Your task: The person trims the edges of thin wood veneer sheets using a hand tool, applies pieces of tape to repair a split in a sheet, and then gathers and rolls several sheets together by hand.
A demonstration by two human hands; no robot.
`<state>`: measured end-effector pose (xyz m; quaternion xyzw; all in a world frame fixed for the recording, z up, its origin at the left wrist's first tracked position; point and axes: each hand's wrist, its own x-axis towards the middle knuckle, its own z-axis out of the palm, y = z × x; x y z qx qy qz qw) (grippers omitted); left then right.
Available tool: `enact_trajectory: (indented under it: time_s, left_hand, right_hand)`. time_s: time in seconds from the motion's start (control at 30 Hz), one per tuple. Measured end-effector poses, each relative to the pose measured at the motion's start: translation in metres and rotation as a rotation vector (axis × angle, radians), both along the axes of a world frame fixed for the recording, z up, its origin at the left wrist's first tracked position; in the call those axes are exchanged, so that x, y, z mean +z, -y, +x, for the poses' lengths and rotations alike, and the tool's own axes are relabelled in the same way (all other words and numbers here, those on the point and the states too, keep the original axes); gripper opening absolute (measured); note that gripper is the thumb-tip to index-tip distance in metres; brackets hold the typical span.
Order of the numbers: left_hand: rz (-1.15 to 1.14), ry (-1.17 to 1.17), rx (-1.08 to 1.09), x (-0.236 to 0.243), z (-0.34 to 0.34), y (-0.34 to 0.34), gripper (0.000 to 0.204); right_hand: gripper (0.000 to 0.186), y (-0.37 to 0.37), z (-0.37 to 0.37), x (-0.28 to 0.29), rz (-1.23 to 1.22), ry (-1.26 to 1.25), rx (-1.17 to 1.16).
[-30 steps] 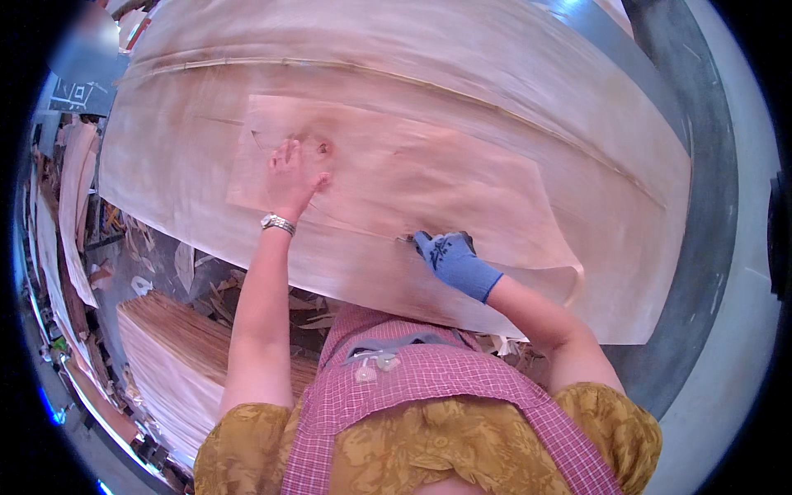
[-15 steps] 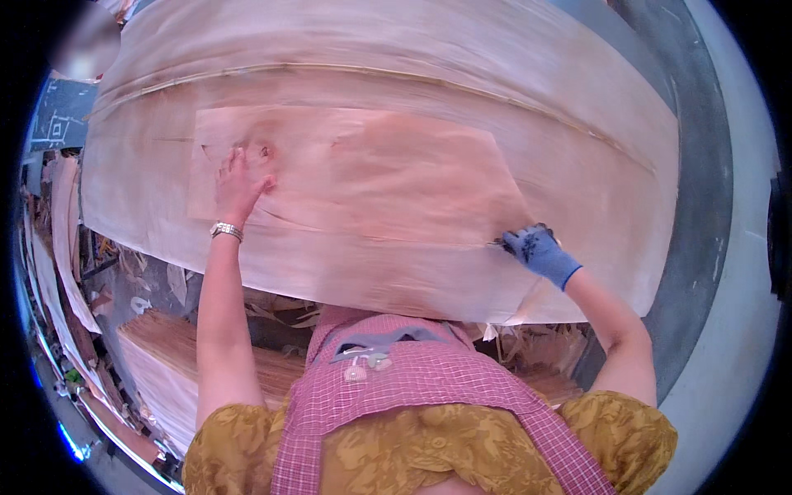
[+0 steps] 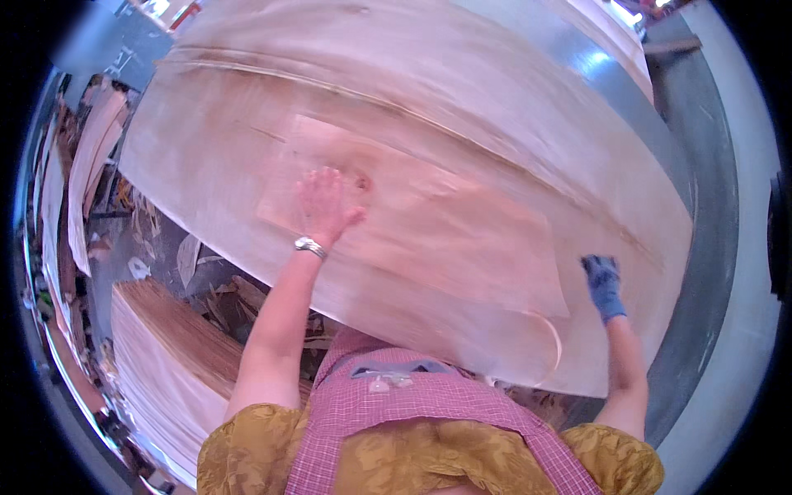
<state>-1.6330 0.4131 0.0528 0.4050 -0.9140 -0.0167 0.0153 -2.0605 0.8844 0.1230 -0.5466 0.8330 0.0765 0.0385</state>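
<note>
Directly under the left fingers [image 3: 317, 185] lies veneer [image 3: 437, 227].

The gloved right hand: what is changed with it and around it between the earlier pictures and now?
The gloved right hand moved rightward along the near edge of the small sheet and is now past its right end, apart from the curled strip. Whether its grip holds anything is too blurred to tell. The bare left hand stayed spread on the sheet beside the dark knot.
</note>
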Motion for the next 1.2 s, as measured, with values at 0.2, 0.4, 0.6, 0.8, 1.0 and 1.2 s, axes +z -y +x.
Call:
enact_trajectory:
  time_s: [0.2, 0.4, 0.6, 0.8, 1.0, 1.2]
  left_hand:
    - [0.228, -0.025, 0.045, 0.013, -0.008, 0.002, 0.093]
    - [0.213, -0.323, 0.005, 0.03, -0.003, 0.012, 0.083]
    - [0.084, -0.317, 0.125, 0.023, -0.005, 0.086, 0.078]
    - [0.339, -0.319, -0.02, 0.01, -0.011, 0.128, 0.095]
    - [0.227, -0.022, -0.072, 0.005, -0.021, 0.122, 0.098]
    - [0.093, -0.071, -0.147, -0.024, -0.057, 0.094, 0.094]
  right_hand:
    - [0.016, 0.391, 0.194, -0.042, -0.385, 0.341, 0.461]
    - [0.022, 0.553, 0.273, -0.065, 0.022, 0.182, 0.602]
    - [0.029, 0.562, 0.273, -0.067, 0.086, 0.177, 0.506]
    - [0.021, 0.557, 0.274, -0.066, 0.079, 0.14, 0.479]
    - [0.015, 0.454, 0.198, -0.059, 0.039, 0.245, 0.171]
    - [0.015, 0.395, 0.168, -0.053, 0.099, 0.127, 0.093]
